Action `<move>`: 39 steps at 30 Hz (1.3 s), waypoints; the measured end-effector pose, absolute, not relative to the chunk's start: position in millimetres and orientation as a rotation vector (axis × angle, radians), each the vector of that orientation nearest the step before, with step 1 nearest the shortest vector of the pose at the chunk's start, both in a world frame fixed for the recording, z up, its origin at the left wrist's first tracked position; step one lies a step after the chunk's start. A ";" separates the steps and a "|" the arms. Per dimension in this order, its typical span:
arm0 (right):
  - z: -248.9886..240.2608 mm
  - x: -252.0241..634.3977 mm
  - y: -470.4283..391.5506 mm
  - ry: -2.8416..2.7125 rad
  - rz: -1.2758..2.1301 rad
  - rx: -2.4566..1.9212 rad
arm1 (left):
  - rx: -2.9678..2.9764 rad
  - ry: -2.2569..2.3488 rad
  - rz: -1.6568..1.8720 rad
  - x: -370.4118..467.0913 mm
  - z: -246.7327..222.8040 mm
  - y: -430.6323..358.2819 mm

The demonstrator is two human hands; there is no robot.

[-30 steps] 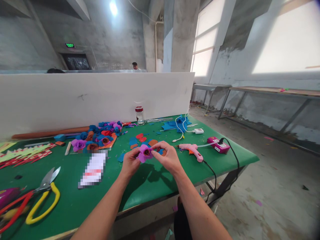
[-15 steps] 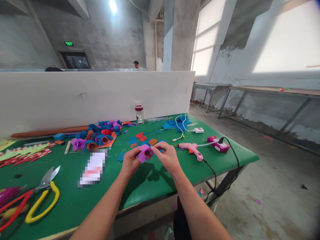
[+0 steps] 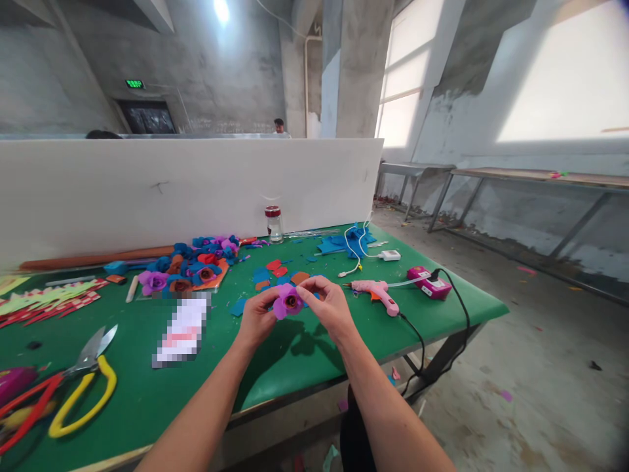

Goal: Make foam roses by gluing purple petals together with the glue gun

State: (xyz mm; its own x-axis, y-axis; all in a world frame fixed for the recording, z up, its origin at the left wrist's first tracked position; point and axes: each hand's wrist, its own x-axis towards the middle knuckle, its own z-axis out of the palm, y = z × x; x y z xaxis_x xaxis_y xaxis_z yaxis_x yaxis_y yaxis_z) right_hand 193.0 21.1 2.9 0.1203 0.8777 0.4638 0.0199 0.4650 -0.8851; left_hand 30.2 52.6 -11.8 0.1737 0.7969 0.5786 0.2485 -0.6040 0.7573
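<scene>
Between my two hands, above the green table (image 3: 275, 377), is a purple paper flower (image 3: 281, 307) with a dark brown centre facing me. My left hand (image 3: 258, 319) pinches it from the left side. The fingertips of my right hand (image 3: 328, 305) are closed on the petals at its right edge. Just behind the flower lie loose cut petals, among them a red one (image 3: 280, 271) and a blue one (image 3: 238, 307). A pink hot glue gun (image 3: 376, 294) lies to the right of my right hand, a glue stick in its back end.
Finished-looking paper flowers (image 3: 181, 286) are heaped at back left, near large scissors (image 3: 91, 377) with red and yellow handles. A glass jar (image 3: 274, 226) stands by the white partition (image 3: 211, 190). A magenta power box (image 3: 430, 283) with a black cord sits at the right edge.
Both hands stay nearly still on the purple flower, whose face has turned slightly. Beyond the partition, a person's head has shifted to the right.
</scene>
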 end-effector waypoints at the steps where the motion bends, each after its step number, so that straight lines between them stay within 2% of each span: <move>1: 2.9 193.0 21.1 -1.314 0.744 -0.901 | 1.955 0.976 1.437 30.4 -11.7 52.5; 5: 1.4 191.7 22.8 -1.294 0.709 -0.911 | 1.971 0.960 1.423 30.7 -11.1 51.7; 11: 3.4 189.4 23.1 -1.121 1.043 -0.862 | 2.024 0.959 1.423 29.5 -12.9 52.3; 21: 4.8 190.1 20.1 -1.180 0.909 -0.892 | 1.990 0.998 1.432 29.5 -13.4 53.9; 31: 1.6 194.9 29.6 -0.780 1.186 -0.734 | 1.868 1.183 1.563 26.2 -13.9 59.0; 39: 2.5 185.6 25.8 -1.024 0.947 -0.812 | 1.791 1.125 1.544 29.3 -7.0 53.9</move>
